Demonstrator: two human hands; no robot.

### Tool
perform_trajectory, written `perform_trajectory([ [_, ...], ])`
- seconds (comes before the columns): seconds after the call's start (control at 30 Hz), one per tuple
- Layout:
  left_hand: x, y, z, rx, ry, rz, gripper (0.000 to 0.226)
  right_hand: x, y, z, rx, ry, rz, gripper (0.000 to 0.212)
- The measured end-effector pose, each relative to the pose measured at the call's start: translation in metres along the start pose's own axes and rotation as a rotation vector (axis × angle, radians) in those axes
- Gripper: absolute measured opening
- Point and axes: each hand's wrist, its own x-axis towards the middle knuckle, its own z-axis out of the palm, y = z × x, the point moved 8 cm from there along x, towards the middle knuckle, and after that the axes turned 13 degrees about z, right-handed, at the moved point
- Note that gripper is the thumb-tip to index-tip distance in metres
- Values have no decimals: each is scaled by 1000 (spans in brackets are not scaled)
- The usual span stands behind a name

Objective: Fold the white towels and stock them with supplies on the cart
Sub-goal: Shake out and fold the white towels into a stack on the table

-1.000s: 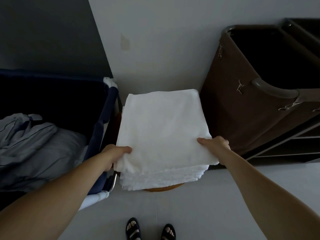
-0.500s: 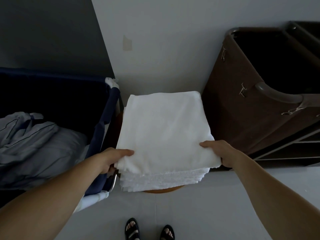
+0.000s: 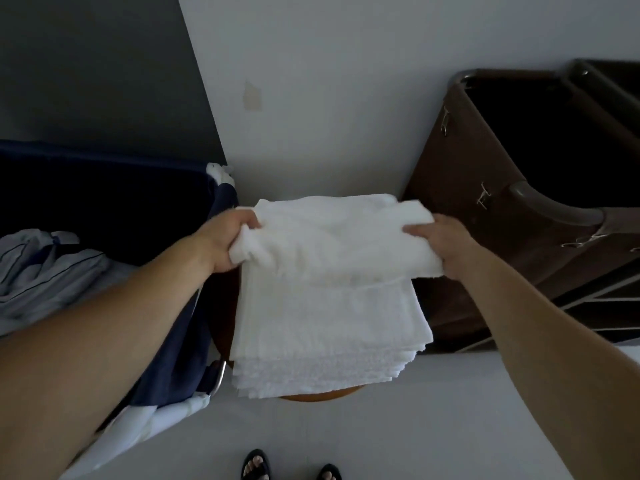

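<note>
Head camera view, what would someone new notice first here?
The bright white towel stack at centre stands out in the dim room, resting on a round wooden stool. The left hand and the right hand grip the top towel at its sides. A dark blue laundry bin sits at left, a brown cart at right.
</note>
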Motion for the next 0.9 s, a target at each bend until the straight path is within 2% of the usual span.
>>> perform_trajectory([
  [0.07,5,53,8,-80,15,133,12,-6,-49,-7,64,46,-115,37],
  [0.17,7,110,11,-226,-28,324,19,-22,-99,-20,171,61,-252,51],
  [0.27,7,116,1,-262,-68,384,29,-29,-107,-27,238,27,-333,56],
  [0.37,14,54,-12,-181,-4,240,27,-12,-66,-22,207,13,-251,42],
  [0.47,6,-42,-20,-69,18,3,17,13,18,-8,138,-4,-33,28],
  [0.53,-7,-99,-26,28,26,-127,9,23,73,-4,-11,19,107,28],
  [0.6,-19,-138,-34,66,65,-220,15,27,108,-5,-87,50,192,30],
  [0.7,-27,-157,-36,36,92,-264,25,26,124,-6,-86,79,217,35],
  [0.8,-23,-147,-35,61,86,-232,20,22,117,-7,-173,137,203,44],
  [0.9,-16,-127,-33,21,110,-145,7,17,86,-10,-164,161,105,31],
])
